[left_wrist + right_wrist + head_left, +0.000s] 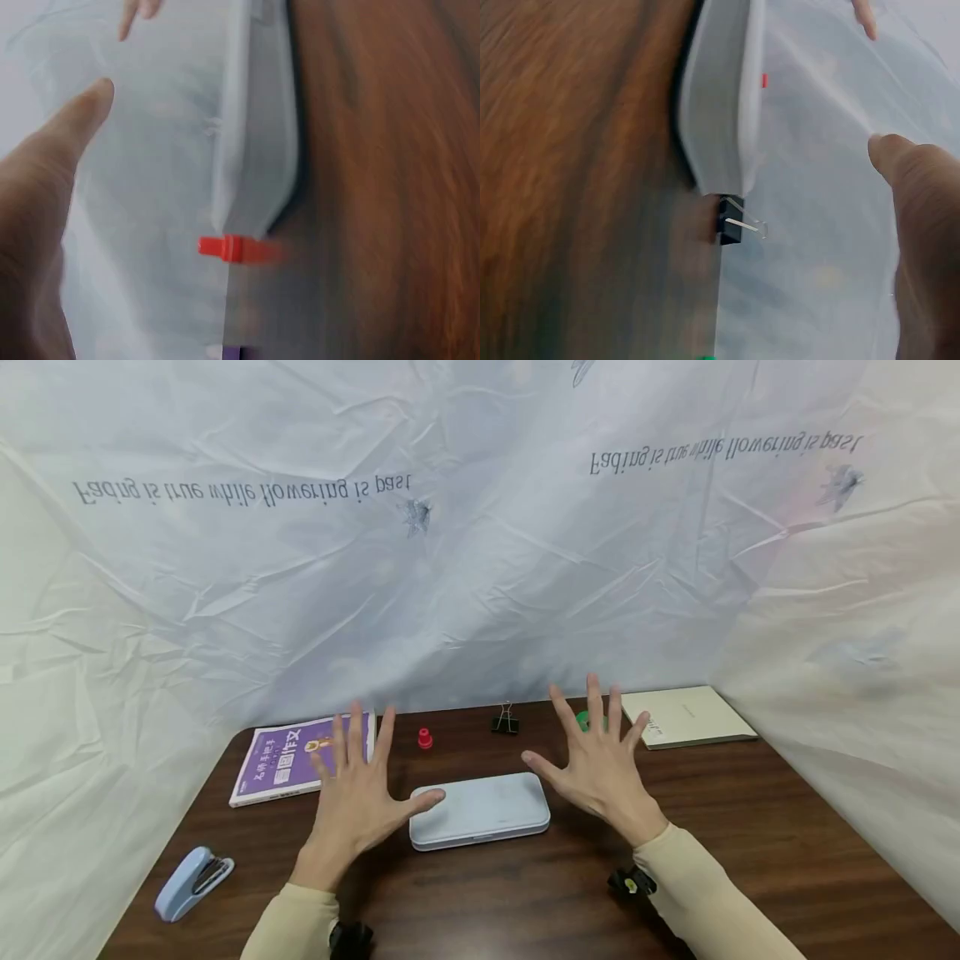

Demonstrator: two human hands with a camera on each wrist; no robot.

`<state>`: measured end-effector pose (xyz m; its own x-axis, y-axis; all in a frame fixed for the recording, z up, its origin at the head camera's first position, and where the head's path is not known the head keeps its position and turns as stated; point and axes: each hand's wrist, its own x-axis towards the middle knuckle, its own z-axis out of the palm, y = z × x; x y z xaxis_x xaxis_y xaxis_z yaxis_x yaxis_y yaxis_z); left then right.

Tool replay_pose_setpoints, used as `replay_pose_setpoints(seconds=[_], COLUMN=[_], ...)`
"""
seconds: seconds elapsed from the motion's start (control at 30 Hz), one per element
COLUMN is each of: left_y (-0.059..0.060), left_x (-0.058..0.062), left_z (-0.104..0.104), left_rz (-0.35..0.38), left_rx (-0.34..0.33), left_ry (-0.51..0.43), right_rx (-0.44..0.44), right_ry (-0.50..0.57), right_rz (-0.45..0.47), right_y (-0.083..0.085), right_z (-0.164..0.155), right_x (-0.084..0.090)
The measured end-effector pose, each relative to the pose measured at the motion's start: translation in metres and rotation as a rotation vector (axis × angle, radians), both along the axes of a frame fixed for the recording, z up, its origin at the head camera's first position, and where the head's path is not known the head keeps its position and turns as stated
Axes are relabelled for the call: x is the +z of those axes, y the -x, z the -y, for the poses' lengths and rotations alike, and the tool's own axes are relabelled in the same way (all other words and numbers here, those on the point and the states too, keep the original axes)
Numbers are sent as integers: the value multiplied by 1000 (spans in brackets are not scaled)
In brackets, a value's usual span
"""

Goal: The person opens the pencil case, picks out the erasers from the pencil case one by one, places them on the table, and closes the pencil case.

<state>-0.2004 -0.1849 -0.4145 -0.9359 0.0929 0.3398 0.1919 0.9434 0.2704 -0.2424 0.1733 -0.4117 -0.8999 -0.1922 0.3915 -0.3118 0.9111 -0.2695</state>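
A pale blue-white flat case with rounded corners lies closed on the brown table, between the two hands. My left hand hovers with fingers spread, its thumb over the case's left end in the head view. On the other side, my right hand is held up with its fingers fanned, the thumb near the case's far right corner. Both hands hold nothing. In the left wrist view the thumb stands apart from the case; the right wrist view likewise has a gap between thumb and case.
Toward the back are a purple book, a small red piece, a black binder clip, a green object partly behind the right fingers, and a cream notebook. A blue stapler lies front left. White sheeting hangs around the table.
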Motion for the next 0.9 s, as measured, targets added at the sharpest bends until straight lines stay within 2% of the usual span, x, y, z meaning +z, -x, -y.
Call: replay_pose_setpoints(seconds=[0.13, 0.23, 0.33, 0.47, 0.67, 0.8, 0.9], left_y=[-3, -5, -8, -9, -5, -2, -1], left_x=[7, 7, 0, -18, -46, -56, -61], left_z=[2, 4, 7, 11, 12, 13, 14], left_rz=[-2, -15, -11, 34, 123, 188, 217], left_rx=[-139, -260, -371, -457, -494, -475, -456], left_ry=[-209, -333, -455, -624, -744, -726, -677], right_rx=[140, 262, 362, 465, 610, 656, 666], right_ry=[161, 285, 409, 562, 715, 742, 707], right_rz=[-38, -23, 42, 133, 273, 358, 402], right_y=[1, -2, -7, -10, -8, -6, -3], right_z=[-2, -4, -5, -7, -10, -13, -16], right_x=[4, 3, -3, -16, -39, -51, -59])
